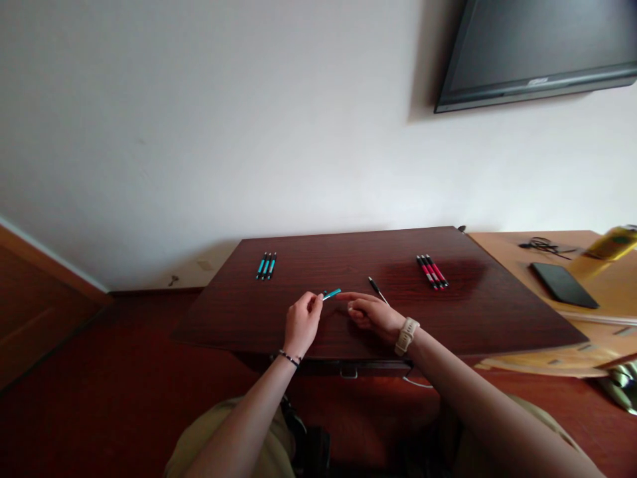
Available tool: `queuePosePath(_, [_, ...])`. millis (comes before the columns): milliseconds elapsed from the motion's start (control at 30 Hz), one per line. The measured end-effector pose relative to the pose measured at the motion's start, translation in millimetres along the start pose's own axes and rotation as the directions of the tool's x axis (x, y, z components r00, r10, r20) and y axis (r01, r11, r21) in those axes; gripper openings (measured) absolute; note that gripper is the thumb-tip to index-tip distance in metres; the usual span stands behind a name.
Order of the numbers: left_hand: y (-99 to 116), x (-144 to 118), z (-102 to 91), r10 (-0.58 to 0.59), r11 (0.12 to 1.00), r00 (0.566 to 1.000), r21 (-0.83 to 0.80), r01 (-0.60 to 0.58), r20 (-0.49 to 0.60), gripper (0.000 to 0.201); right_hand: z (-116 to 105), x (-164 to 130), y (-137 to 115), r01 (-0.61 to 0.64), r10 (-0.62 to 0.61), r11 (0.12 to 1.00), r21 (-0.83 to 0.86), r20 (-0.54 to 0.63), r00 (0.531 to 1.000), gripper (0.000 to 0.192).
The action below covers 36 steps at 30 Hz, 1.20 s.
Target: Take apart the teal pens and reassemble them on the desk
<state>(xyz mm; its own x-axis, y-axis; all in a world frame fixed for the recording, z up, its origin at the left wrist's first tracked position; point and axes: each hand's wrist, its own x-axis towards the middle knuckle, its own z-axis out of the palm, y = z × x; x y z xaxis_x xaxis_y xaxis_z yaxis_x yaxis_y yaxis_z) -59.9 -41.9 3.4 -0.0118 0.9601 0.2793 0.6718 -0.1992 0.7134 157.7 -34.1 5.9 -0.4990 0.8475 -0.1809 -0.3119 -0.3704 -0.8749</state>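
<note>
left hand (302, 323): clamped on teal pen (331, 293) | right hand (369, 311): empty, fingers loose, on counter (478, 312) | advice: pinch near middle, keep level

Teal-and-black pens (266, 266) at ten o'clock, red-and-black pens (432, 271) at two, on a dark reddish-brown table (478, 312).
</note>
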Motion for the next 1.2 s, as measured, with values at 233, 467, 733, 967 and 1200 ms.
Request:
queuePosePath(233, [14.5,-7.0,4.3,0.057,0.961,0.989,0.263,-0.092,0.138,0.03,7.9,11.3,4.0,0.042,-0.044,0.999,-0.029,-0.071,0.996,0.054])
queuePosePath(467, [27.8,-4.4,14.4,0.054,0.837,0.966,0.516,-0.182,0.254,0.03,9.8,18.1,2.7,0.051,-0.06,0.996,-0.067,-0.155,0.986,0.059])
queuePosePath(733, [36.6,9.1,25.4,-0.019,0.779,0.957,0.604,-0.169,0.291,0.037,0.4,19.6,2.2,0.043,-0.062,0.996,-0.084,-0.248,0.967,0.055])
queuePosePath(967, [41.5,17.0,29.5,-0.058,0.761,0.958,0.633,-0.139,0.28,0.043,-3.8,15.5,1.0,0.033,-0.056,0.996,-0.085,-0.283,0.957,0.049])
queuePosePath(1200, [41.2,17.8,31.4,-0.08,0.753,0.97,0.651,-0.093,0.231,0.044,-12.1,6.9,-0.8,0.031,-0.056,0.995,-0.097,-0.274,0.96,0.053])
